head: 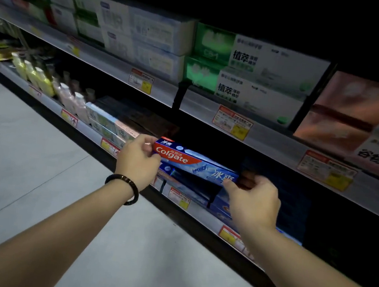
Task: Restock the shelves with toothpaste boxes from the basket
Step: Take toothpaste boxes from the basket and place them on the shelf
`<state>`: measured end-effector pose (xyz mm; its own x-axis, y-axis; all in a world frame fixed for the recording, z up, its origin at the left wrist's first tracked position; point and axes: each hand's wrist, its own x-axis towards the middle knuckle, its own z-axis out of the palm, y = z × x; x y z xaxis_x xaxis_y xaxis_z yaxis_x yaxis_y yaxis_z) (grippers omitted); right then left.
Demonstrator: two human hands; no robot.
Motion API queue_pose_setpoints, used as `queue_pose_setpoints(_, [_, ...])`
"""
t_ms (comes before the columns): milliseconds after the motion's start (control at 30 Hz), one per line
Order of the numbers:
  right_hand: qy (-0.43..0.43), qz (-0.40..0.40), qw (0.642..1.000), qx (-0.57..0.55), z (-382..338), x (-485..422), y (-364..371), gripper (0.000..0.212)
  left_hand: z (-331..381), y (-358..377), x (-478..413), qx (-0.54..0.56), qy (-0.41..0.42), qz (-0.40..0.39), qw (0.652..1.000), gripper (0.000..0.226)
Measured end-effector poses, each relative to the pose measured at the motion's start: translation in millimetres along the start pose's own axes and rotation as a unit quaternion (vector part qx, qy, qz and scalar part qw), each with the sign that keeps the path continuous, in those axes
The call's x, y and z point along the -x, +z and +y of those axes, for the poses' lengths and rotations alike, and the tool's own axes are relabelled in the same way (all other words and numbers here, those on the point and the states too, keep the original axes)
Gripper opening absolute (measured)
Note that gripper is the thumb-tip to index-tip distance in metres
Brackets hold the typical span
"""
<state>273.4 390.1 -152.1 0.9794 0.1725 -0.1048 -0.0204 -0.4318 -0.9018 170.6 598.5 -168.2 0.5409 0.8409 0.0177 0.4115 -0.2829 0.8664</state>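
Right, here we go: the Colgate box [193, 165] sits dead centre of the view, held level at the mouth of the lower shelf [85, 128]. The left hand [139, 158] pinches its 9 o'clock end, fingers curled over the red logo. The right hand [253, 199] grips the 3 o'clock end, thumb under and fingers wrapped over the top. Both hands are closed firmly on it. The box hovers just above the blue boxes [223, 207] already stocked at 5 o'clock.

Now the danger, as I judge it: if the box is let go while its front edge overhangs that stack, it could tip over the lip and drop to the floor [37, 172]. A crooked push could also nudge the pink and green cartons [108, 119] at 10 o'clock.

The visibility is poor. The shelf recess at 3 o'clock is nearly black, so I can't tell how deep the gap runs. The right fingertips fade into that shadow. The basket is nowhere in view, and the upper-shelf packs at 12 o'clock are blurred.
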Motion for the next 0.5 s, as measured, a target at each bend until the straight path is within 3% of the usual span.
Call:
queue_pose_setpoints(200, [0.024, -0.040, 0.998, 0.036, -5, -26, 5, 0.044, -5, 17, -28, -0.034, 0.017, 0.037, 0.999, 0.037])
queue_pose_setpoints(367, [0.042, -0.090, 0.993, 0.067, -1, -38, 9, 0.044, -4, 34, -34, -0.061, -0.002, 0.013, 0.998, 0.049])
queue_pose_setpoints(500, [0.047, -0.130, 0.985, 0.103, -2, -43, 10, 0.041, 3, 39, -43, -0.051, -0.036, -0.017, 0.998, 0.039])
